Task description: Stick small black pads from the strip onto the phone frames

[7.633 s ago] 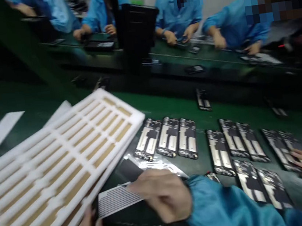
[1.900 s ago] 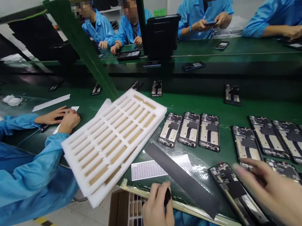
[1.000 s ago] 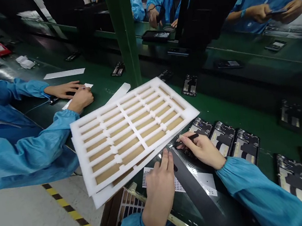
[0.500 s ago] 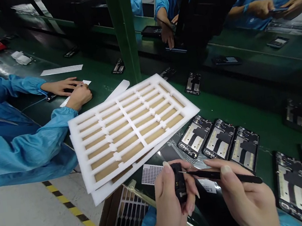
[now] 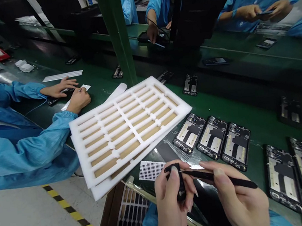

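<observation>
Three phone frames (image 5: 212,138) lying untouched far right; left hand (image 5: 171,203) clamped on small black part (image 5: 180,185), right hand (image 5: 240,201) pinching tweezers (image 5: 200,175) at it.

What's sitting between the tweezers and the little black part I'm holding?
Nothing visible. The tweezers in the right hand point straight at the small black part pinched in the left hand, tip at its upper end.
</observation>
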Demonstrator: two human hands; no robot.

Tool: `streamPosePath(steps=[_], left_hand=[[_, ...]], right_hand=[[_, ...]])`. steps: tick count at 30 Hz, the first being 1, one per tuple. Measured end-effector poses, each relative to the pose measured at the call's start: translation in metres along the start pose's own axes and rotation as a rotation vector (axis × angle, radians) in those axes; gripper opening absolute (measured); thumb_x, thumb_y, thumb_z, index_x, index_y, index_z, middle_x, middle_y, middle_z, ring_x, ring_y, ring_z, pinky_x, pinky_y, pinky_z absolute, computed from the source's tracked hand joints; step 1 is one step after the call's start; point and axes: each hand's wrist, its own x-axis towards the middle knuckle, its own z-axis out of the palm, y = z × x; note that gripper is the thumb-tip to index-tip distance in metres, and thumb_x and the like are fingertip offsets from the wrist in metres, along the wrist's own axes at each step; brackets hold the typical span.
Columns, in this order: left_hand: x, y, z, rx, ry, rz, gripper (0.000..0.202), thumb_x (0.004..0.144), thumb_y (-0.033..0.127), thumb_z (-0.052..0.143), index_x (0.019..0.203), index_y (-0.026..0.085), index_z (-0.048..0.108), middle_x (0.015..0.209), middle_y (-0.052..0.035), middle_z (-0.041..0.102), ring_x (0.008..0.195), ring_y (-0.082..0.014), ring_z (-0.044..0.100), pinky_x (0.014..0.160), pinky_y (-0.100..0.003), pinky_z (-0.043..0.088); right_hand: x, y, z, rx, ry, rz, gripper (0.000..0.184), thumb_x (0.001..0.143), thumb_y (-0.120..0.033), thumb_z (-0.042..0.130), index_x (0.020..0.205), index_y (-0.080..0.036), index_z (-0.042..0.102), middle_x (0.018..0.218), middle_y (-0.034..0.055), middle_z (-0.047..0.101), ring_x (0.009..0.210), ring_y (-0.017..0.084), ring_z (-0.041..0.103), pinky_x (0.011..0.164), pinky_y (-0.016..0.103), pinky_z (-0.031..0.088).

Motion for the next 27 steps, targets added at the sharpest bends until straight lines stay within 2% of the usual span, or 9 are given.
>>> streamPosePath(steps=[7, 11, 12, 14, 15, 17, 21, 24, 27], left_hand=[[-0.001, 0.003, -0.015, 0.015, 0.133, 0.125, 0.026, 0.094, 0.039, 0.060, 0.103, 0.016, 0.070, 0.060, 0.0017, 0.059, 0.041, -0.0050, 0.041, 0.042, -0.018, 0.032], [-0.015, 0.025, -0.052, 0.133, 0.393, 0.391, 0.021, 0.099, 0.036, 0.058, 0.118, 0.027, 0.062, 0.078, 0.0044, 0.062, 0.052, -0.0047, 0.048, 0.051, -0.016, 0.043], [-0.021, 0.029, -0.065, 0.265, 0.462, 0.463, 0.023, 0.100, 0.035, 0.057, 0.122, 0.028, 0.059, 0.080, 0.0042, 0.062, 0.056, -0.0062, 0.052, 0.053, -0.016, 0.047], [-0.033, 0.034, -0.088, 0.911, 0.575, 0.615, 0.029, 0.103, 0.028, 0.051, 0.132, 0.026, 0.052, 0.089, 0.0002, 0.067, 0.070, -0.0107, 0.064, 0.062, -0.018, 0.055], [-0.039, 0.034, -0.098, 1.247, 0.564, 0.650, 0.034, 0.103, 0.025, 0.051, 0.136, 0.024, 0.049, 0.099, -0.0042, 0.071, 0.083, -0.0141, 0.070, 0.069, -0.021, 0.059], [-0.045, 0.029, -0.113, 1.621, 0.469, 0.656, 0.040, 0.100, 0.018, 0.050, 0.139, 0.023, 0.051, 0.116, -0.0093, 0.073, 0.103, -0.0204, 0.072, 0.077, -0.025, 0.061], [-0.042, 0.017, -0.119, 1.867, 0.315, 0.688, 0.051, 0.096, 0.006, 0.046, 0.142, 0.026, 0.057, 0.133, -0.0072, 0.070, 0.110, -0.0251, 0.070, 0.082, -0.032, 0.062], [-0.033, 0.014, -0.115, 2.122, 0.240, 0.690, 0.058, 0.093, -0.001, 0.044, 0.147, 0.020, 0.052, 0.153, -0.0050, 0.055, 0.113, -0.0248, 0.068, 0.085, -0.034, 0.061], [-0.027, 0.015, -0.112, 2.278, 0.169, 0.658, 0.064, 0.089, -0.005, 0.043, 0.148, 0.017, 0.050, 0.159, -0.0010, 0.046, 0.108, -0.0232, 0.067, 0.085, -0.034, 0.061]], right_hand=[[0.003, -0.001, 0.004, 0.064, -0.108, -0.120, 0.022, 0.102, -0.032, 0.057, 0.104, -0.032, 0.080, 0.097, 0.0006, 0.082, 0.089, 0.021, 0.080, 0.077, 0.026, 0.066], [0.017, 0.001, 0.015, 0.175, -0.100, 0.083, 0.031, 0.103, -0.042, 0.055, 0.093, -0.025, 0.079, 0.091, 0.0051, 0.081, 0.074, 0.021, 0.080, 0.067, 0.027, 0.067], [0.021, 0.003, 0.022, 0.216, -0.144, 0.140, 0.033, 0.102, -0.045, 0.056, 0.093, -0.023, 0.078, 0.089, 0.0065, 0.081, 0.070, 0.021, 0.079, 0.064, 0.027, 0.067], [0.024, 0.010, 0.039, 0.274, -0.273, 0.212, 0.035, 0.101, -0.049, 0.057, 0.092, -0.021, 0.076, 0.083, 0.0077, 0.080, 0.067, 0.021, 0.078, 0.060, 0.027, 0.066], [0.024, 0.013, 0.049, 0.290, -0.330, 0.229, 0.035, 0.100, -0.050, 0.058, 0.092, -0.020, 0.075, 0.080, 0.0076, 0.080, 0.066, 0.021, 0.077, 0.059, 0.027, 0.065], [0.020, 0.020, 0.069, 0.309, -0.403, 0.246, 0.036, 0.101, -0.051, 0.057, 0.094, -0.020, 0.074, 0.080, 0.0078, 0.080, 0.068, 0.021, 0.077, 0.061, 0.029, 0.065], [0.013, 0.031, 0.093, 0.315, -0.443, 0.243, 0.037, 0.102, -0.052, 0.055, 0.099, -0.020, 0.073, 0.087, 0.0088, 0.080, 0.074, 0.023, 0.077, 0.069, 0.033, 0.066], [0.014, 0.039, 0.099, 0.297, -0.435, 0.231, 0.037, 0.102, -0.052, 0.054, 0.100, -0.020, 0.072, 0.087, 0.0085, 0.079, 0.075, 0.023, 0.077, 0.072, 0.035, 0.065], [0.015, 0.046, 0.098, 0.275, -0.437, 0.204, 0.035, 0.103, -0.050, 0.053, 0.101, -0.021, 0.071, 0.086, 0.0078, 0.079, 0.074, 0.022, 0.077, 0.071, 0.034, 0.065]])
